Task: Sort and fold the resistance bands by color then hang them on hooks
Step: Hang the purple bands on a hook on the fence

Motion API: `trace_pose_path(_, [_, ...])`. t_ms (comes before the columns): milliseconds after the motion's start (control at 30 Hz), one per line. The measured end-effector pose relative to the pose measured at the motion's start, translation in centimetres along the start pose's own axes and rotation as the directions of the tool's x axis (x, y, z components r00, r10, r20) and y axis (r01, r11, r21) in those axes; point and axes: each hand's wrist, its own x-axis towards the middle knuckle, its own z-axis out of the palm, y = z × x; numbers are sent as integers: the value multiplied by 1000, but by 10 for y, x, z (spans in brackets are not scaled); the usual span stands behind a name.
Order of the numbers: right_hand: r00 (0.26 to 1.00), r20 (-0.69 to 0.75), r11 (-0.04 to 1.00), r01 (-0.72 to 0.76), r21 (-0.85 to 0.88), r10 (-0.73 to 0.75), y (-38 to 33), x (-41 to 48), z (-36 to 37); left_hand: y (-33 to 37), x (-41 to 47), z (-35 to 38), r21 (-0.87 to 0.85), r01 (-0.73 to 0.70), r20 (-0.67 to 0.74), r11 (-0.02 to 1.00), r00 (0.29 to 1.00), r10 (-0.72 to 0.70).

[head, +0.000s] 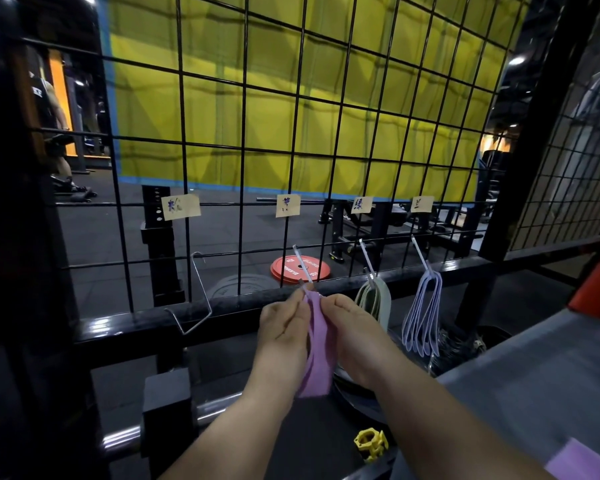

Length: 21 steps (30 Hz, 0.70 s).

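Pink flat elastic resistance band lies nearest, on the grey tabletop. Further out, a second, folded pink resistance band hangs between both hands. The left hand and right hand each pinch its top edge with thumb and fingers, right at the tip of a silver metal hook. To the right, pale green looped bands and lavender-blue looped bands hang from their own hooks on the black wire grid. Beyond it lies a red weight plate.
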Motion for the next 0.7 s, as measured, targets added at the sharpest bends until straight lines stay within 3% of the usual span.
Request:
trace_pose_path(67, [1000, 4, 997, -5, -79, 5, -1, -1, -1, 3, 3, -3, -2, -70, 10, 998, 998, 70])
trace_pose_path(200, [1000, 8, 996, 26, -88, -26, 0, 0, 0, 8, 9, -4, -69, -14, -44, 997, 999, 11])
trace_pose_path(533, [993, -38, 939, 92, -331, -110, 3, 9, -8, 14, 14, -5, -145, 39, -100, 989, 994, -53])
trace_pose_path(700, [998, 60, 965, 32, -261, -17, 10, 4, -9, 10, 14, -6, -133, 13, -108, 991, 994, -27])
